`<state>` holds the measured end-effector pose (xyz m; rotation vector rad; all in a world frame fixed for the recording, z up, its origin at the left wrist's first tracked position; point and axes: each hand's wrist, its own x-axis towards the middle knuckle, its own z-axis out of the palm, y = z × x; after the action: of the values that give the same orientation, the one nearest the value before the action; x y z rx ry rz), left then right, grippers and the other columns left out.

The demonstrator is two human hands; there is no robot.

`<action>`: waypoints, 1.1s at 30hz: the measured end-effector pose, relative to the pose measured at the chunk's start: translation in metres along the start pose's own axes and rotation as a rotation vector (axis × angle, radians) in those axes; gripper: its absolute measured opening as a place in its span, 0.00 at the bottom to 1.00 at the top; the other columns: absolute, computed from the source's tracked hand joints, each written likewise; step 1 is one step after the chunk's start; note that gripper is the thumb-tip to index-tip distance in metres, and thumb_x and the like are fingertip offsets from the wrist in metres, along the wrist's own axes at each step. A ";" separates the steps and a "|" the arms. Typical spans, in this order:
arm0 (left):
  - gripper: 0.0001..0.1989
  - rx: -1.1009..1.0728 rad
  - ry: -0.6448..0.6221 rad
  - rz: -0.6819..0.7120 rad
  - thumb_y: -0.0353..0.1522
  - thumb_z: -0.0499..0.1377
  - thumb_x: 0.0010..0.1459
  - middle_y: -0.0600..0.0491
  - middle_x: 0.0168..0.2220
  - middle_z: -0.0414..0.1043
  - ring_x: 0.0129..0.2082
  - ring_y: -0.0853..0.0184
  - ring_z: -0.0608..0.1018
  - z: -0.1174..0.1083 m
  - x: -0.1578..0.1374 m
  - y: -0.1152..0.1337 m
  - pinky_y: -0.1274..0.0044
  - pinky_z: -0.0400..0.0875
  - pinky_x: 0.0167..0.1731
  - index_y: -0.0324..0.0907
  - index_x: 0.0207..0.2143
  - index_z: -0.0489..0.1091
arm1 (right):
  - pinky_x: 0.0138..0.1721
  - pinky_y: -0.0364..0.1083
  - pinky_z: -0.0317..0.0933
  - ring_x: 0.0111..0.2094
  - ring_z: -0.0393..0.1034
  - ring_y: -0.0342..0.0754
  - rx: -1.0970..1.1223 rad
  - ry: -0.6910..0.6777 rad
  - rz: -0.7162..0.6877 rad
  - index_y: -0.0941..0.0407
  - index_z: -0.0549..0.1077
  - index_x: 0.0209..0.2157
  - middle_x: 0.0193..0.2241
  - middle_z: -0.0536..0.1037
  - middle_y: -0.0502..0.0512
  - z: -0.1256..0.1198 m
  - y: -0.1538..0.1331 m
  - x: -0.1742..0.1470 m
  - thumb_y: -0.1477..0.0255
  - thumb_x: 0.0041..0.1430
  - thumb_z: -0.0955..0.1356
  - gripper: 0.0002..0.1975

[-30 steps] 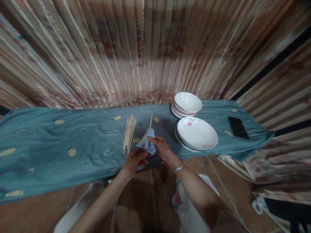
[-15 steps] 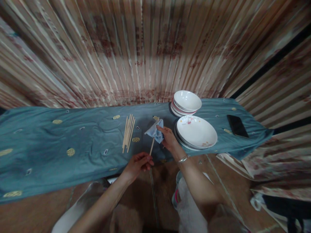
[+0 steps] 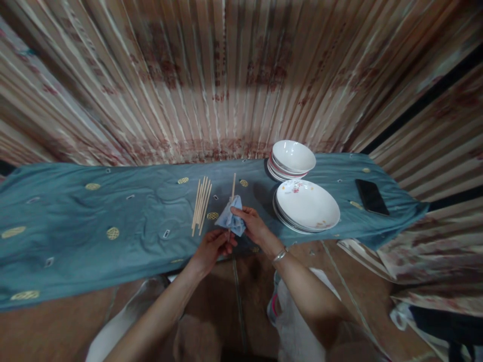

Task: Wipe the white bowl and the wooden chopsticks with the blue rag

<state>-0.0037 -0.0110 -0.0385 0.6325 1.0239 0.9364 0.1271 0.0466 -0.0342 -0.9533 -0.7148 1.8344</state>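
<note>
A wooden chopstick (image 3: 234, 185) points away from me, its near end pinched by my left hand (image 3: 214, 247). Around its middle is a light blue cloth (image 3: 234, 221), which my right hand (image 3: 252, 221) grips with the thumb on top. The cloth hides part of the chopstick, and both hands are close together above the table's front edge. Just left of them lies a loose row of several chopsticks (image 3: 202, 205) on the teal tablecloth (image 3: 143, 211).
Right of my hands stands a stack of plates (image 3: 307, 205), the top one floral. Behind it is a stack of bowls (image 3: 293, 157). A black phone (image 3: 372, 196) lies near the table's right end. A pleated curtain (image 3: 196, 90) hangs along the back.
My right hand has slid the cloth down the chopstick toward my left hand, so more of the far end shows. My left hand has risen slightly and still pinches the chopstick.
</note>
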 end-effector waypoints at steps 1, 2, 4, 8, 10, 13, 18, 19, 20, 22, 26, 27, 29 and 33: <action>0.18 0.002 0.008 0.015 0.42 0.69 0.37 0.53 0.20 0.73 0.16 0.77 0.69 0.000 0.001 0.000 0.83 0.60 0.18 0.36 0.23 0.73 | 0.18 0.39 0.57 0.16 0.65 0.39 -0.010 -0.006 0.008 0.60 0.73 0.21 0.15 0.74 0.48 0.001 0.002 -0.001 0.60 0.32 0.77 0.19; 0.18 0.009 0.014 0.028 0.43 0.69 0.37 0.52 0.20 0.73 0.16 0.77 0.69 0.000 0.001 0.000 0.83 0.60 0.18 0.36 0.21 0.73 | 0.18 0.39 0.57 0.15 0.64 0.39 -0.019 -0.010 0.011 0.59 0.73 0.20 0.15 0.74 0.48 0.001 0.004 -0.001 0.60 0.32 0.77 0.19; 0.19 0.042 0.016 0.043 0.43 0.68 0.38 0.51 0.20 0.73 0.16 0.76 0.69 -0.001 0.003 0.000 0.82 0.60 0.18 0.36 0.20 0.73 | 0.16 0.39 0.55 0.14 0.63 0.39 -0.038 -0.023 0.010 0.59 0.72 0.20 0.14 0.73 0.48 0.001 0.007 -0.002 0.60 0.32 0.77 0.19; 0.19 0.221 0.007 0.056 0.45 0.67 0.36 0.51 0.21 0.75 0.16 0.72 0.72 -0.010 0.010 0.006 0.80 0.62 0.16 0.37 0.22 0.73 | 0.14 0.40 0.54 0.13 0.62 0.40 -0.084 -0.031 0.007 0.59 0.72 0.19 0.14 0.73 0.48 0.000 0.005 -0.003 0.58 0.33 0.76 0.20; 0.19 0.305 0.065 0.123 0.44 0.68 0.34 0.53 0.21 0.74 0.14 0.72 0.71 -0.017 0.015 0.013 0.80 0.60 0.14 0.39 0.23 0.72 | 0.16 0.40 0.57 0.14 0.63 0.40 -0.105 0.001 -0.005 0.59 0.73 0.20 0.15 0.73 0.48 -0.002 0.003 -0.002 0.57 0.31 0.76 0.20; 0.18 0.304 0.211 0.282 0.43 0.67 0.36 0.57 0.19 0.71 0.15 0.73 0.69 -0.026 0.023 0.023 0.81 0.59 0.14 0.41 0.27 0.73 | 0.18 0.39 0.58 0.15 0.64 0.38 -0.159 0.023 -0.016 0.59 0.74 0.20 0.15 0.73 0.47 -0.003 0.004 -0.003 0.58 0.30 0.77 0.20; 0.19 0.302 0.294 0.354 0.43 0.67 0.38 0.54 0.25 0.75 0.20 0.73 0.69 -0.024 0.034 0.025 0.80 0.62 0.20 0.39 0.30 0.77 | 0.19 0.39 0.57 0.16 0.64 0.38 -0.279 -0.066 0.027 0.59 0.75 0.23 0.16 0.74 0.47 -0.003 0.015 -0.005 0.58 0.35 0.75 0.20; 0.18 0.276 0.293 0.351 0.42 0.68 0.37 0.53 0.25 0.75 0.22 0.72 0.71 -0.022 0.036 0.025 0.80 0.63 0.22 0.39 0.29 0.77 | 0.19 0.39 0.57 0.16 0.64 0.38 -0.298 -0.079 0.032 0.59 0.75 0.24 0.17 0.74 0.47 -0.003 0.017 -0.006 0.57 0.35 0.75 0.20; 0.18 0.236 0.292 0.344 0.42 0.68 0.36 0.53 0.25 0.75 0.24 0.71 0.72 -0.020 0.038 0.024 0.79 0.65 0.25 0.39 0.27 0.77 | 0.19 0.38 0.56 0.16 0.63 0.37 -0.315 -0.084 0.034 0.59 0.75 0.24 0.17 0.74 0.47 -0.003 0.018 -0.006 0.57 0.36 0.75 0.19; 0.16 0.149 0.287 0.310 0.40 0.69 0.33 0.53 0.24 0.75 0.25 0.70 0.72 -0.017 0.040 0.024 0.79 0.65 0.27 0.39 0.25 0.77 | 0.18 0.38 0.55 0.16 0.62 0.37 -0.340 -0.090 0.037 0.59 0.75 0.24 0.17 0.73 0.46 -0.004 0.019 -0.007 0.57 0.37 0.75 0.19; 0.16 0.070 0.295 0.277 0.38 0.70 0.32 0.55 0.20 0.72 0.20 0.73 0.69 -0.013 0.043 0.026 0.80 0.61 0.21 0.38 0.25 0.76 | 0.18 0.38 0.54 0.16 0.62 0.37 -0.355 -0.111 0.042 0.59 0.75 0.25 0.17 0.73 0.46 -0.007 0.019 -0.008 0.57 0.38 0.74 0.19; 0.16 0.062 0.298 0.290 0.38 0.70 0.32 0.56 0.20 0.71 0.19 0.74 0.68 -0.012 0.044 0.026 0.81 0.60 0.21 0.38 0.25 0.75 | 0.18 0.38 0.54 0.16 0.62 0.37 -0.358 -0.110 0.040 0.59 0.75 0.25 0.17 0.73 0.46 -0.009 0.019 -0.009 0.57 0.38 0.74 0.19; 0.17 0.044 0.308 0.319 0.36 0.71 0.31 0.58 0.19 0.70 0.17 0.76 0.66 -0.008 0.046 0.026 0.82 0.57 0.19 0.39 0.25 0.74 | 0.19 0.38 0.53 0.16 0.62 0.37 -0.366 -0.094 0.031 0.59 0.74 0.25 0.17 0.73 0.47 -0.011 0.019 -0.009 0.57 0.39 0.74 0.19; 0.16 0.063 0.279 0.314 0.37 0.71 0.31 0.60 0.17 0.67 0.16 0.78 0.64 0.001 0.048 0.024 0.83 0.56 0.18 0.39 0.23 0.73 | 0.19 0.38 0.52 0.16 0.60 0.37 -0.407 -0.062 0.000 0.59 0.74 0.24 0.16 0.71 0.46 -0.015 0.016 -0.011 0.56 0.38 0.74 0.19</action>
<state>-0.0012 0.0427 -0.0388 0.7425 1.2269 1.2981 0.1355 0.0314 -0.0513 -1.1558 -1.1562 1.7572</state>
